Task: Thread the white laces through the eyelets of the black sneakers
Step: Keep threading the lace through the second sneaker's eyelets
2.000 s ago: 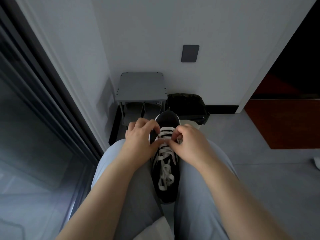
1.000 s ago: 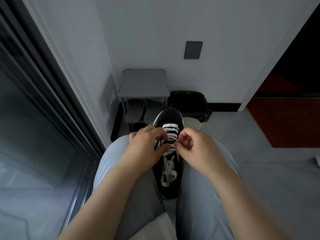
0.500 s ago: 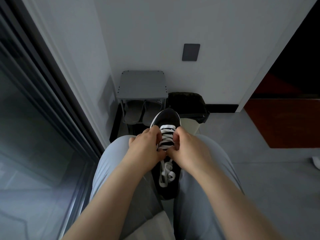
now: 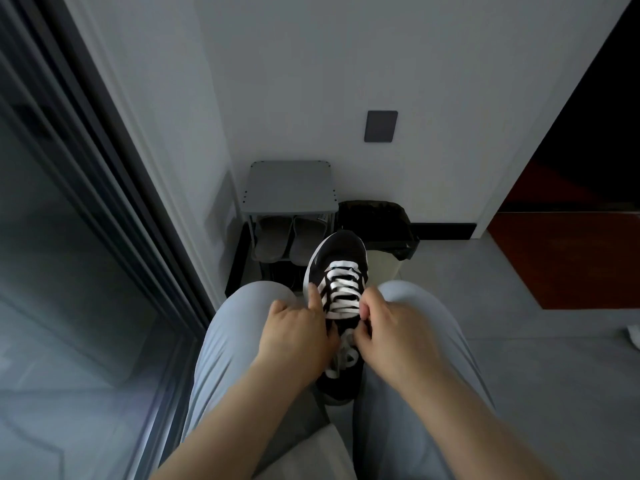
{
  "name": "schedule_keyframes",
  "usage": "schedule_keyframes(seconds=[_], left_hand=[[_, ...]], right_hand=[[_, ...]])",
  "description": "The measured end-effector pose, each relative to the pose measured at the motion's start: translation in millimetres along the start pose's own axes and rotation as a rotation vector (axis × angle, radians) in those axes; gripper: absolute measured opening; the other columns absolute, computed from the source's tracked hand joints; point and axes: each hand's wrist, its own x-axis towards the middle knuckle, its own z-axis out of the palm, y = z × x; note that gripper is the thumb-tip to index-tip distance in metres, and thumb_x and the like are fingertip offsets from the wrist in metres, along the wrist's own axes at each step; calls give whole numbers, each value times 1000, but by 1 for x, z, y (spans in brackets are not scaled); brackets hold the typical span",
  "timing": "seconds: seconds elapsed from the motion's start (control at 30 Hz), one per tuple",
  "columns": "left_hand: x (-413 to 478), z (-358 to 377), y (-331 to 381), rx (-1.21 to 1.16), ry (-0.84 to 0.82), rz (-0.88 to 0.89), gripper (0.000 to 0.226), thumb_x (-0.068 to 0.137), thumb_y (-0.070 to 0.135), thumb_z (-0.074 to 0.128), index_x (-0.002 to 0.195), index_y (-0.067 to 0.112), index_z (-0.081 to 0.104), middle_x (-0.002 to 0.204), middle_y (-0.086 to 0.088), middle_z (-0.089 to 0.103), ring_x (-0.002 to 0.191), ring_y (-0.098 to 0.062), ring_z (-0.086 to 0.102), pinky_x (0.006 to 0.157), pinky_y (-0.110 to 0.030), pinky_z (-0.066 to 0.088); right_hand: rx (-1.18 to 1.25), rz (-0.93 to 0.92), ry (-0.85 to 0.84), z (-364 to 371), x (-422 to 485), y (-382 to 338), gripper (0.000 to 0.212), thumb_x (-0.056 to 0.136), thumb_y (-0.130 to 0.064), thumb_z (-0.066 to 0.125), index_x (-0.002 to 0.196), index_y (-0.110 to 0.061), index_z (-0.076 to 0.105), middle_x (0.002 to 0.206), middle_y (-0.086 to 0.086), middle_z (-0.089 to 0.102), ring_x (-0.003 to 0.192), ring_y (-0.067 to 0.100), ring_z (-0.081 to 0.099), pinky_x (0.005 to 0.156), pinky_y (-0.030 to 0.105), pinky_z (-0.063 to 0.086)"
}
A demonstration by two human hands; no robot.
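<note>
Left hand (image 4: 298, 336) and right hand (image 4: 391, 330) parted, slid back toward us, baring laced rows | left: index straight along sneaker (image 4: 341, 249) side, grip we cannot tell | right pinches white lace (image 4: 341, 296) | sneaker between our knees (image 4: 256, 306) | upper eyelets likely next

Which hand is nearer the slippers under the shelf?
Left. The left hand holds the sneaker on its left side, nearly in line with the slippers; the right hand pinches the lace on the far side.

Dim, cool light, perhaps from the left; wide-angle bending at the edges; forearms slightly blurred.
</note>
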Motion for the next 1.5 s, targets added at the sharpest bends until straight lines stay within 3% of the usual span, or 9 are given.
schedule_keyframes(seconds=[0.07,0.17,0.33,0.53,0.7,0.77,0.97,1.3,1.5], left_hand=[[-3,4,10,80,-136,0,76,96,40,32,144,-6,-4,115,-7,63,109,-22,56,98,-29,29],[7,15,13,-31,-262,-115,56,96,18,39,142,-4,17,126,-12,57,115,-26,54,92,-29,40],[37,42,-2,-150,-282,-226,41,94,8,33,134,-1,32,126,-13,56,117,-28,53,89,-32,43],[86,114,-31,-218,-417,-398,36,95,12,41,130,2,39,125,-12,57,115,-26,55,90,-31,43],[110,189,-40,-295,-618,-567,35,95,12,40,130,5,43,132,-14,52,122,-28,50,97,-33,40],[119,216,-39,-373,-676,-618,35,95,13,40,129,7,46,131,-14,53,121,-29,51,95,-32,41],[139,270,-38,-633,-709,-772,39,99,25,29,132,12,45,130,-18,52,116,-32,51,98,-33,40],[127,287,-35,-728,-821,-662,57,93,15,43,145,26,23,122,-15,59,110,-30,56,82,-24,41],[136,264,-28,-739,-669,-648,42,88,20,55,127,11,43,120,-15,57,107,-31,56,88,-32,45]], right_hand=[[7,2,27,2,0,1,37,64,-3,67,74,-22,36,48,-14,30,38,10,25,40,12,4],[19,-17,0,4,4,6,33,77,-5,60,79,-22,33,56,-12,38,44,10,30,41,13,8],[63,100,-384,7,28,26,21,90,-29,56,91,-23,36,83,-3,57,72,18,53,61,29,42],[89,365,-724,63,64,78,19,86,-28,61,94,-18,47,100,5,61,87,20,56,72,30,42],[190,548,-841,138,64,136,27,83,-23,61,66,-18,42,69,5,51,72,23,51,64,27,32],[222,656,-878,162,57,158,16,84,-23,62,83,-19,47,84,2,58,85,20,54,68,24,33],[244,876,-955,225,37,206,58,89,-33,60,133,-9,31,111,12,59,108,27,57,81,26,40],[131,911,-904,296,62,192,36,97,-24,43,123,0,42,126,22,55,118,37,51,93,37,41],[3,784,-992,274,68,186,32,95,-16,45,118,2,56,125,19,57,116,33,53,91,33,43]])
